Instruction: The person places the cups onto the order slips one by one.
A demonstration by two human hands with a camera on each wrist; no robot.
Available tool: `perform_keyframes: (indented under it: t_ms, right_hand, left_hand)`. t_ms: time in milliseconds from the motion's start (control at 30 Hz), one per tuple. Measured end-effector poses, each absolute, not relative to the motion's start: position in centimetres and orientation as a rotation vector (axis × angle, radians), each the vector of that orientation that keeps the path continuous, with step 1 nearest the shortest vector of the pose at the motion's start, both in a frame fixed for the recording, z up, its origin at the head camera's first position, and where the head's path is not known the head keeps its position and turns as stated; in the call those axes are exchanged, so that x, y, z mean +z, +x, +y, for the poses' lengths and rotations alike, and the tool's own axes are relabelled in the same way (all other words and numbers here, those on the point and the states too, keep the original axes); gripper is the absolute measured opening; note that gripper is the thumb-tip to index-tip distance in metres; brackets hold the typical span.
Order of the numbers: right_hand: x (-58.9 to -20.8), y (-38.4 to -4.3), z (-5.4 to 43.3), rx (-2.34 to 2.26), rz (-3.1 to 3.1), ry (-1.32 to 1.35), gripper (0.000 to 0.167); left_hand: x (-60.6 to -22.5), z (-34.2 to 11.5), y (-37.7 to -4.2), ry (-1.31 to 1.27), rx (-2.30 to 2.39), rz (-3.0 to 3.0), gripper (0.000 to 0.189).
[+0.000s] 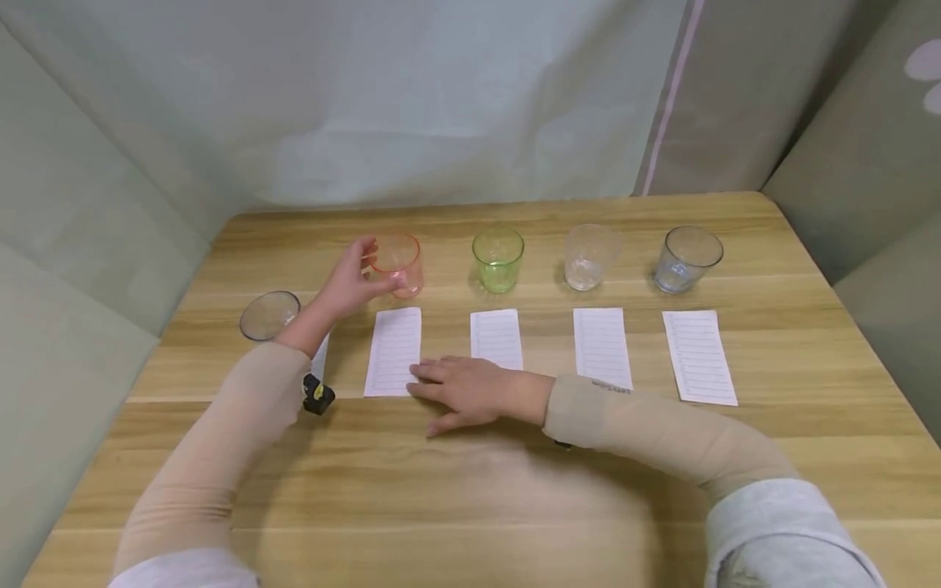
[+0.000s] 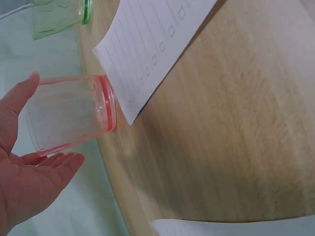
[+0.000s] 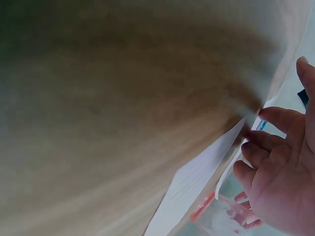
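My left hand (image 1: 356, 282) has its thumb and fingers round a see-through red-tinted glass (image 1: 408, 276) in the back row. In the left wrist view the thumb lies along one side of that glass (image 2: 69, 115), the fingers along the other, and its base is on the table. My right hand (image 1: 470, 392) is spread palm down, its fingertips at the lower right corner of a lined paper slip (image 1: 393, 351). Whether those fingers press the slip, I cannot tell. A dark-rimmed grey glass (image 1: 269, 316) stands left of my left wrist.
Rightward in the back row stand a green glass (image 1: 498, 261), a clear glass (image 1: 588, 261) and a bluish glass (image 1: 685, 261). More slips (image 1: 603, 343) lie before them, one (image 1: 496, 335) partly behind my right hand. A curtain (image 1: 441, 106) hangs behind the table.
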State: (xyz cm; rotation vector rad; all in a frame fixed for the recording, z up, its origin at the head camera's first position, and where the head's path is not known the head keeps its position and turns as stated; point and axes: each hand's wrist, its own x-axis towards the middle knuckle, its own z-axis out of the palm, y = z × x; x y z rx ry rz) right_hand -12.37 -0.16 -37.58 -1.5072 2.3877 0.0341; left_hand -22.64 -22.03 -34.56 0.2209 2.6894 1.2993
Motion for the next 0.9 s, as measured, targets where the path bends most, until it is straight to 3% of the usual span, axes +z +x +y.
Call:
perform_keyframes:
  t_ms: [900]
  right_hand:
    - [-37.8,-12.1,-0.4,0.09,2.383,-1.453,0.074]
  left_hand:
    - [-34.0,-21.9,-21.6,0.11,1.378,2.744,0.083]
